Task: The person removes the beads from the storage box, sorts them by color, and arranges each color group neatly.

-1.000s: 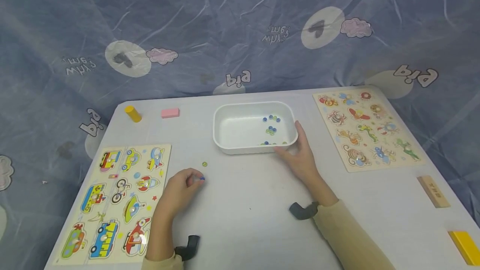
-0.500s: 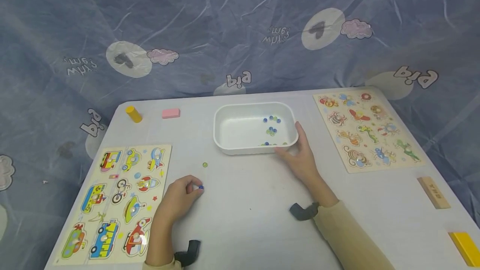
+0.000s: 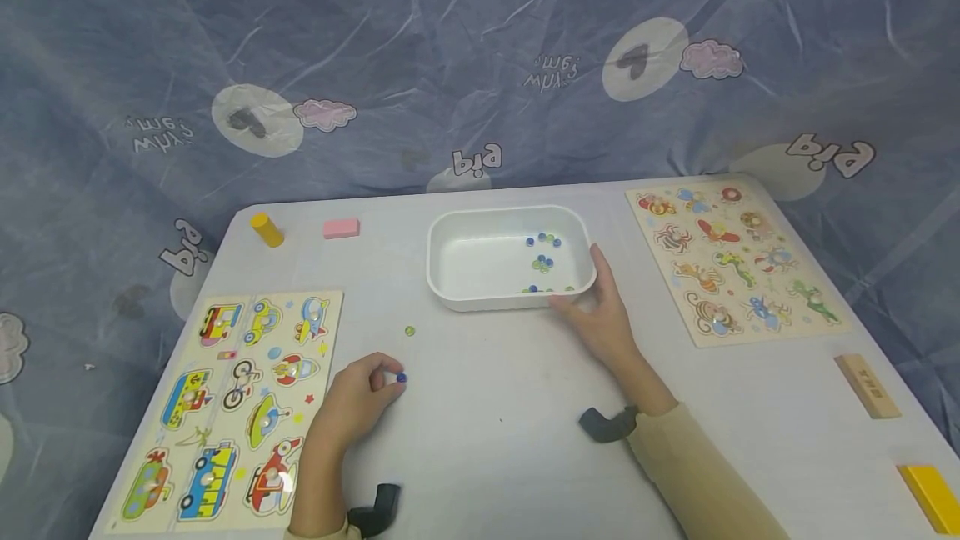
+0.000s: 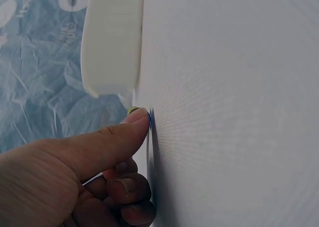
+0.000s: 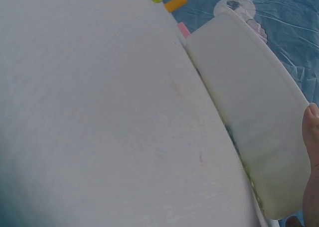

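- Blue bead (image 3: pixel 402 377) is pinched between thumb and forefinger of the left hand (image 3: pixel 354 397), low at the table (image 3: pixel 465 448); the remaining fingers are curled in. Bead-to-table contact cannot be confirmed.
- White tray (image 3: pixel 480 304) is gripped at its near right corner by the right hand (image 3: pixel 602 323), thumb and finger parted round the walls.
- Blue and green beads (image 3: pixel 542 258) are contained in the tray's right half; one loose green bead (image 3: pixel 409 330) is noted between left hand and tray.
- Bead pick-up is judged in hand; a secure pinch and a lift clear of the tray wall appear called for.
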A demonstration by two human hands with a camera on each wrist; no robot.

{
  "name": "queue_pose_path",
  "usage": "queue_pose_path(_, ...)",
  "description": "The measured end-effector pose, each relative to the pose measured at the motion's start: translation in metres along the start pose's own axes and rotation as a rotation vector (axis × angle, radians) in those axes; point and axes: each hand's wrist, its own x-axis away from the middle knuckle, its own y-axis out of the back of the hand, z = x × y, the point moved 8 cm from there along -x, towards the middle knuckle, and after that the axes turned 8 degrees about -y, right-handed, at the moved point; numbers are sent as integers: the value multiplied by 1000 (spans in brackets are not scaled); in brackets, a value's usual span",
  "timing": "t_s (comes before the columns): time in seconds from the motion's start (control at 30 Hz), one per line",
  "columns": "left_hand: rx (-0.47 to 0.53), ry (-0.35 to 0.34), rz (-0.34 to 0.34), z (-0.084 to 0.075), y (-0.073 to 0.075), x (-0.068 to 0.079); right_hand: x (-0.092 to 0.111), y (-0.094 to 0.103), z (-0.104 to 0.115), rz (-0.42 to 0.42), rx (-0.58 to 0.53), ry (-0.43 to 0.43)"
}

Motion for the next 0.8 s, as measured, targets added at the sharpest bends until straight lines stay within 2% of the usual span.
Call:
queue_pose_path(0.5, -19, 9, -6, -5, 3, 4, 0, 2, 1, 5, -5, -2)
queue_pose_path(0.67, -24, -22, -34, -19, 15, 10, 2, 2, 2, 10, -14, -4)
queue_pose_path(0.8, -30, -116, -61, -43, 24, 9, 1, 1, 2, 12, -19, 1)
